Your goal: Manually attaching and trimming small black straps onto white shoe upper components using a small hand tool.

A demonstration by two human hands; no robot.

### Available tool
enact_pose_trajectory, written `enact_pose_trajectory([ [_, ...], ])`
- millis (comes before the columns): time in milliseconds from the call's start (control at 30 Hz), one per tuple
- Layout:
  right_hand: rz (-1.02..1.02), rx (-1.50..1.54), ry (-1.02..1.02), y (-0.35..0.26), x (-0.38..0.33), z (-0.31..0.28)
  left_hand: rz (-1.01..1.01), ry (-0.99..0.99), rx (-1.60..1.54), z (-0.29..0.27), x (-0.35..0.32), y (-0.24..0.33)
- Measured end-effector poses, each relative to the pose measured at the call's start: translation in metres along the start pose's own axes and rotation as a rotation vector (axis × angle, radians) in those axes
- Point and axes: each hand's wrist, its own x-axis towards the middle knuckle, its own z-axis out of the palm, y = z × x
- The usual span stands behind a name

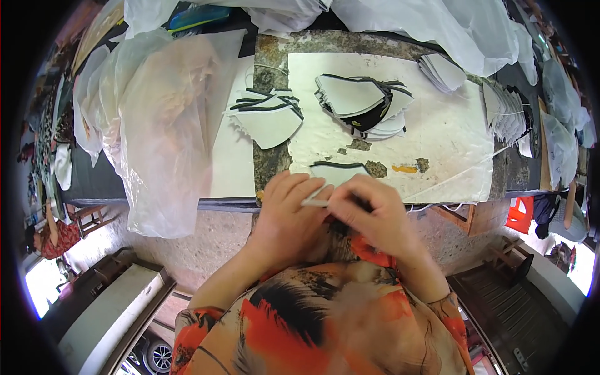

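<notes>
At the table's front edge lies a white, curved cut piece with black edging (337,172), partly hidden by my hands. My left hand (292,209) is closed on its near left side, the fingers pressed over it. My right hand (375,209) is bent in a pinch at the piece's near edge, slightly blurred; its fingertips are partly covered. Beyond my left hand sits a loose stack of similar white pieces with black edging (269,122). Farther off, right of centre, is another pile of such pieces (353,97), some showing a black side.
A pale worn sheet (447,137) covers the middle of the table. White pieces (442,72) and a tied bundle (505,112) are at the right. A large clear plastic bag (165,119) hangs over the left front edge. More plastic bags (431,28) line the back.
</notes>
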Motion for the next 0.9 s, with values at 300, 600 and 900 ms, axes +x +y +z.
enact_pose_trajectory([
  [300, 0.042, -0.324, 0.030, 0.004, 0.033, -0.004, 0.001, -0.019, 0.006, 0.007, -0.003, 0.005],
  [600, -0.014, -0.556, 0.049, 0.010, 0.046, -0.005, 0.010, -0.031, 0.023, 0.006, -0.003, 0.005],
  [900, -0.018, -0.553, 0.090, 0.012, 0.048, -0.006, 0.028, -0.011, 0.016, 0.006, -0.001, 0.004],
])
